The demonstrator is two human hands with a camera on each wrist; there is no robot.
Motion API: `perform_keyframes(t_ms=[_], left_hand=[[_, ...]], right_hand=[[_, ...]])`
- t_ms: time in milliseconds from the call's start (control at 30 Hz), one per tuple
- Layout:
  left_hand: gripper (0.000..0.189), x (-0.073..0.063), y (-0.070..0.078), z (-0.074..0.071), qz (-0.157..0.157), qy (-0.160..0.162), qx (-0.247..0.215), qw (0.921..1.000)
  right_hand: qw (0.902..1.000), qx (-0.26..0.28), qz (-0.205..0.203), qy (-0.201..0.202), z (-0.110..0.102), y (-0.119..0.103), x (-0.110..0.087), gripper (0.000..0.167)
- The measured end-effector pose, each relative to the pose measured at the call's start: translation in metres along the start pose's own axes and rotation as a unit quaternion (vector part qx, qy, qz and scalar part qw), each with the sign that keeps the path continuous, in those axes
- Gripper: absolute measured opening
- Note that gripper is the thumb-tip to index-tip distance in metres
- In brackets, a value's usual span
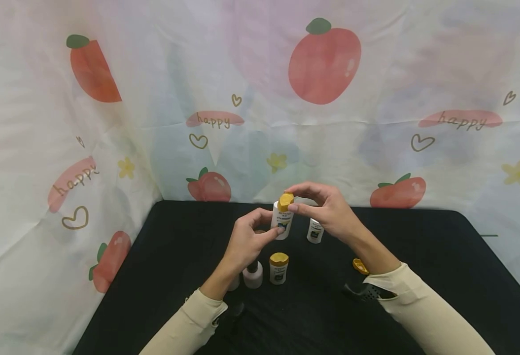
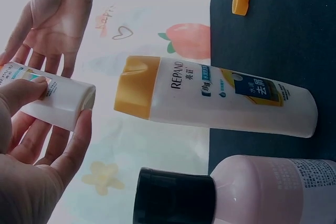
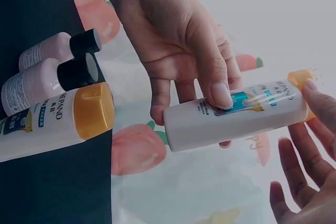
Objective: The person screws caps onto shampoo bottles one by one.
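Note:
A white shampoo bottle (image 1: 283, 225) with a yellow cap (image 1: 286, 199) is held up above the table in the head view. My left hand (image 1: 250, 234) grips its lower body, thumb across the label. With thumb and fingers, my right hand (image 1: 326, 209) pinches the yellow cap at the top. In the right wrist view the same bottle (image 3: 236, 114) lies slantwise between both hands. Beneath them a second capped shampoo bottle (image 1: 278, 270) stands upright on the table. Behind my right hand is another white bottle (image 1: 315, 231), its top hidden by that hand.
Pink bottles with black caps (image 1: 253, 276) stand at the left, partly behind my left forearm. A loose yellow cap (image 1: 360, 266) lies near my right wrist on the black table (image 1: 189, 231). A fruit-patterned curtain (image 1: 260, 98) hangs behind the table and along its left side.

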State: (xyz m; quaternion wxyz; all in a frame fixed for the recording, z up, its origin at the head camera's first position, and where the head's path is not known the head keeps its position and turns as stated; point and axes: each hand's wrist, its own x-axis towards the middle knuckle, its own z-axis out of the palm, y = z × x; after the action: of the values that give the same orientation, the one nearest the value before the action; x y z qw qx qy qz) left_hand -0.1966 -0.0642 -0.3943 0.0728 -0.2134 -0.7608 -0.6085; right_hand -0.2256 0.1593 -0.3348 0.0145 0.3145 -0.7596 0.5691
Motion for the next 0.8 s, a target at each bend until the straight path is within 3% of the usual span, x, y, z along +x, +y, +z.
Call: perform_keyframes(t_ms=[800], left_hand=[[0.028,0.0014,-0.0007,0.0033,-0.001,0.015,-0.005,0.9999]], right_hand=[[0.9989,-0.013,-0.012,0.044,0.0038,0.0016,0.0001,0.026]])
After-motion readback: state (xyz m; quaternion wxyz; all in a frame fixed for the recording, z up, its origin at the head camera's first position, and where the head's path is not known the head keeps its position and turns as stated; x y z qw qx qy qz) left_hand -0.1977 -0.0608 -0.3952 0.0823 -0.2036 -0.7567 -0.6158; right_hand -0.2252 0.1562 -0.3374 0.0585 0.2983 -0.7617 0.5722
